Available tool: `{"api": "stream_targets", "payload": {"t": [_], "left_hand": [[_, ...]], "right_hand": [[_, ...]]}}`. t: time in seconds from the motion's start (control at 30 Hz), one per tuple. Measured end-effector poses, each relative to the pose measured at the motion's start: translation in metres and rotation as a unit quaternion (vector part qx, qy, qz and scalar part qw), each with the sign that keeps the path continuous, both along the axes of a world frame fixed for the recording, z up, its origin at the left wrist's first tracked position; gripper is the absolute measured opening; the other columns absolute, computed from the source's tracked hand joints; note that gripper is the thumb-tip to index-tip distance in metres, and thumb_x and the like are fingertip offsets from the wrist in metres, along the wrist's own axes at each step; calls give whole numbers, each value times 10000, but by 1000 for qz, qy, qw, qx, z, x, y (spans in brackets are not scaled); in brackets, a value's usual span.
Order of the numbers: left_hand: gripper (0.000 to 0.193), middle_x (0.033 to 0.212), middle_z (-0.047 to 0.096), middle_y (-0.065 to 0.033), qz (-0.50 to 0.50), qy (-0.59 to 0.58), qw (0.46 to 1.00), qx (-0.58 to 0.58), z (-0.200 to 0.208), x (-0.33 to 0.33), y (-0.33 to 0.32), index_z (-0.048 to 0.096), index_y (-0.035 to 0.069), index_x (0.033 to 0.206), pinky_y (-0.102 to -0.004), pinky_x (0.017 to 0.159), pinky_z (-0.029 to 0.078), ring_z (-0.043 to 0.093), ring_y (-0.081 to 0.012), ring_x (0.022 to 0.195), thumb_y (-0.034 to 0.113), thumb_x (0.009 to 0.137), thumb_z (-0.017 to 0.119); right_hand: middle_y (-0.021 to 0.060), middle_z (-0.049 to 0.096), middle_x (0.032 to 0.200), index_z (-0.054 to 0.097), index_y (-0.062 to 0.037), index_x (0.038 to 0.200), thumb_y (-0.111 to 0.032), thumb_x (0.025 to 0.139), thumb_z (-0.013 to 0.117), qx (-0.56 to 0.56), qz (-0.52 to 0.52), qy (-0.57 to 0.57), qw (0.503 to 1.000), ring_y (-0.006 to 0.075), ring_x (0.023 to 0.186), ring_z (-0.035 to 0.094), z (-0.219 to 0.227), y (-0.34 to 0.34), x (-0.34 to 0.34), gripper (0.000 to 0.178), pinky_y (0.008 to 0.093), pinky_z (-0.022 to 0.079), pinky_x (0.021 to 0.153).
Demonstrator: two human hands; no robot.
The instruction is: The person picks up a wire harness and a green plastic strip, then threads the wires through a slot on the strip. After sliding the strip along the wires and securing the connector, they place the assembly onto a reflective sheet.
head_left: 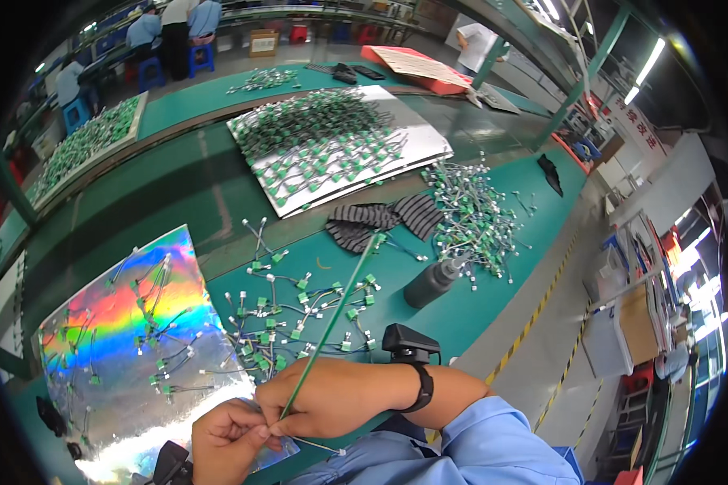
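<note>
At the near edge of the green table (pixel 534 212), the right hand (pixel 319 396) pinches a slim green rod (pixel 332 323) near its lower end. The left hand (pixel 222 440) meets it, fingers bent inward (whether they grip anything, I cannot tell). A thin cable (pixel 319 445) with a white tip sticks out beneath the right fingers. The rod slants up and away over scattered green-and-white connector leads (pixel 263 336), pointing toward a striped cloth (pixel 362 220). Left of those leads lies a shiny rainbow-sheened sheet (pixel 65 356) bearing more. A dark bottle (pixel 431 284) stands near the cloth, just before a heap of leads (pixel 477 218); farther back, a white board (pixel 416 129) carries dense rows.
</note>
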State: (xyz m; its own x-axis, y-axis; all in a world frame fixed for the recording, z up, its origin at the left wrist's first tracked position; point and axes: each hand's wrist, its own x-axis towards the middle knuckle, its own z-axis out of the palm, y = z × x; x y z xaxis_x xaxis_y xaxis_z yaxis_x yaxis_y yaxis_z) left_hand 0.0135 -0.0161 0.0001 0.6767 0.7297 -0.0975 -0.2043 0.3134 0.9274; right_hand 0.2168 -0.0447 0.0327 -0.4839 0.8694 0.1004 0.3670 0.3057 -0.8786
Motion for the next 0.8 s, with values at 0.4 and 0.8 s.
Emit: {"api": "stream_targets", "payload": {"t": [0.4, 0.8], "left_hand": [[166, 808, 608, -131, 41, -14, 998, -54, 3, 0, 6, 504, -21, 924, -309, 557, 557, 621, -182, 619, 62, 837, 618], [132, 815, 618, -142, 30, -14, 999, -27, 1, -1, 7, 507, -16, 912, -299, 551, 541, 621, -189, 619, 39, 842, 606]], "right_hand": [[70, 568, 674, 538, -61, 831, -170, 848, 630, 1, -60, 119, 991, 203, 611, 591, -3, 4, -7, 143, 313, 431, 515], [79, 573, 658, 518, -48, 827, -169, 863, 609, 77, -33, 127, 988, 221, 604, 588, -6, 5, -11, 156, 323, 440, 521]]}}
